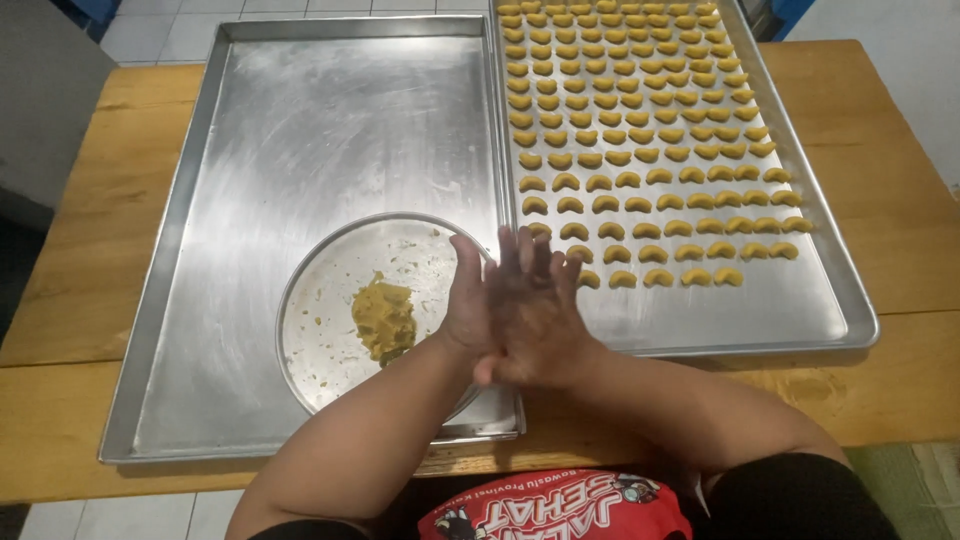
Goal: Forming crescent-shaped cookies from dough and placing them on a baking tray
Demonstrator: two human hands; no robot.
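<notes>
1. Left hand [467, 300]: fingers straight and pointing away from the body, palm pressed flat against the right palm, above the right edge of the round plate. Whether anything lies between the palms cannot be told.
2. Right hand [535, 310]: fingers extended and slightly blurred, palm flat against the left palm, above the seam where the two trays meet. No grasp visible.
3. Lump of yellow dough [383, 318]: soft, rough-surfaced, resting on the round plate, left of the joined hands and apart from them.
4. Round shallow metal plate [320, 330]: smeared with dough crumbs, set inside the near right corner of the left tray; right rim hidden under the left forearm.
5. Large rectangular metal baking tray on the left [300, 130]: dull silver with raised rim, bearing only the round plate.
6. Large rectangular metal baking tray on the right [780, 300]: edge to edge with the left tray, near strip bare.
7. Small yellow crescent-shaped dough pieces [630, 130]: laid in close rows across the right tray from the far end down to a short nearest row just beyond the fingertips.
8. Wooden tabletop [880, 180]: light brown planks, carrying both trays.
9. Pale tiled floor [160, 30]: visible beyond the far tabletop edge.
</notes>
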